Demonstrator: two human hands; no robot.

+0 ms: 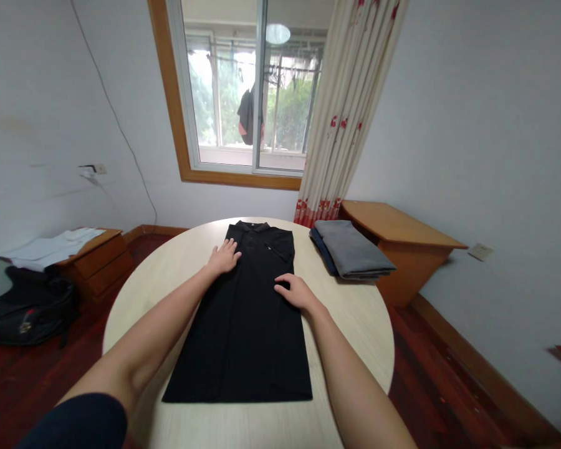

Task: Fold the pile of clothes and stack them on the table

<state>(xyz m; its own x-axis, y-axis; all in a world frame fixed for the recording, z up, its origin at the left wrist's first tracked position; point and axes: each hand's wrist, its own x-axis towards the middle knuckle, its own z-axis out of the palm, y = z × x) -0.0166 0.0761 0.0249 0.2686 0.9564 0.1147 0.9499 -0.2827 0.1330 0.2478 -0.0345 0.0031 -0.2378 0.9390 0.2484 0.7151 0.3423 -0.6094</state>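
A black polo shirt (250, 330) lies flat on the round pale table (355, 324), its collar at the far end and its hem towards me. Both sides look folded inward, giving it a long narrow shape. My left hand (224, 257) rests on the shirt's upper left edge, fingers spread and flat. At the shirt's right edge, about mid-length, is my right hand (297, 290); its fingers are slightly bent and apart, with nothing seen in them. A stack of folded grey and dark blue garments (353, 249) sits on the table to the right.
Behind the table are a window (252, 93) and a white curtain with red flowers (341, 118). A wooden desk (397, 227) stands at the right. On the left, a small wooden cabinet (98, 262) carries papers (51, 248), with a black bag (30, 312) on the floor beside it.
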